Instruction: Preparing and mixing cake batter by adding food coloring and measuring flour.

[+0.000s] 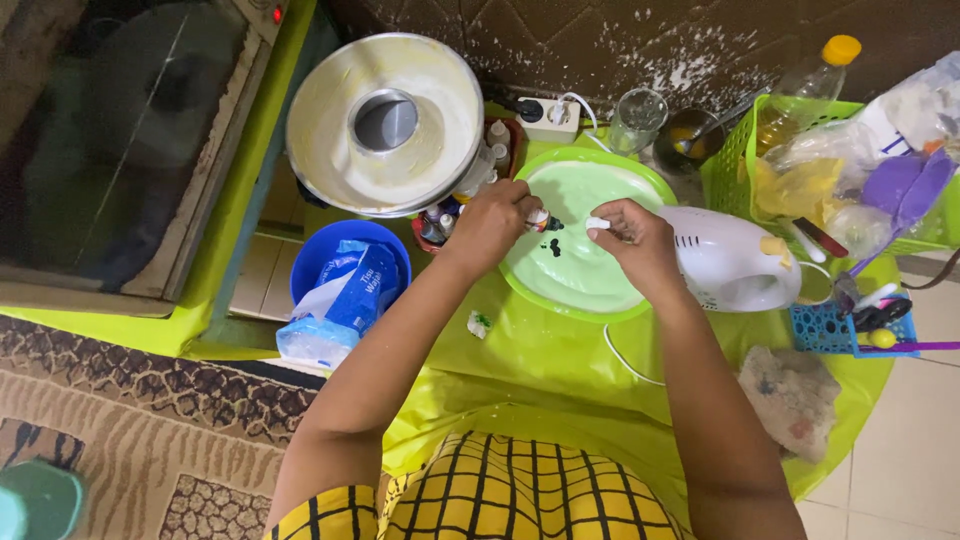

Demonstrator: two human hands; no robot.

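Hands: both of mine hover over the green bowl (640, 172); they are near each other but apart
Left hand (492, 222): I have it pinched round a small dropper bottle (541, 219), which lies tipped on its side, its dark tip pointing at the right hand; it hangs above the near left part of the bowl
Right hand (632, 238): fingers curled together, pinching a small white cap (597, 224) at the fingertips; just beside the bottle's tip, not touching it
Bowl: round, lime rim, filled with pale green batter (585, 262); a few dark green drops (554, 246) sit on the batter under the bottle
Bench (540, 360): covered in a yellow-green sheet; the bowl stands on it in front of me
Mixer (725, 260): white hand mixer lying against the bowl's right rim
Ring pan (385, 125): white-coated tube pan, left of the bowl and behind my left hand
Blue tub (340, 245): down beside the bench on the left, holding a blue and white bag
Basket (735, 170): green, at the right, stuffed with packets
Cloth (795, 395): stained, on the bench's right edge
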